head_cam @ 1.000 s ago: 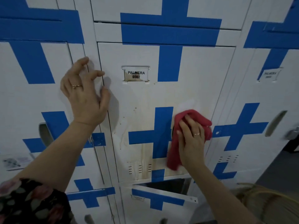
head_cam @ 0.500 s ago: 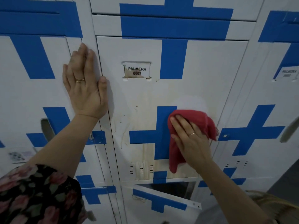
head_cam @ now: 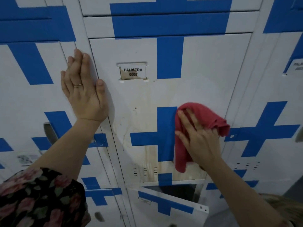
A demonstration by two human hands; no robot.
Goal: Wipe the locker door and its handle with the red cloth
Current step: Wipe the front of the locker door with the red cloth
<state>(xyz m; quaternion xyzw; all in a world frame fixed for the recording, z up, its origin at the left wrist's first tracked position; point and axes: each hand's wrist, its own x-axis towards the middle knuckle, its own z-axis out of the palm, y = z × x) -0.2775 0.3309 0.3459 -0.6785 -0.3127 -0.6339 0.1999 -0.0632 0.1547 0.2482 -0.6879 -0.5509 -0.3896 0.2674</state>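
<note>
The white locker door with blue cross stripes and a label "PALMERA 0007" fills the middle of the view. Brownish stains run down its lower half. My right hand presses the red cloth flat against the door's lower right, fingers spread over it; one end of the cloth hangs down. The door's handle is hidden under the cloth and hand. My left hand rests flat, fingers together, on the frame at the door's left edge.
Matching lockers stand to the left and right. Below, a lower locker door hangs ajar with a dark gap above it. A recessed handle shows on the left locker.
My left hand went from fingers curled to lying flat on the frame. My right hand flattened over the cloth and slid it slightly up and right. The view moved closer.
</note>
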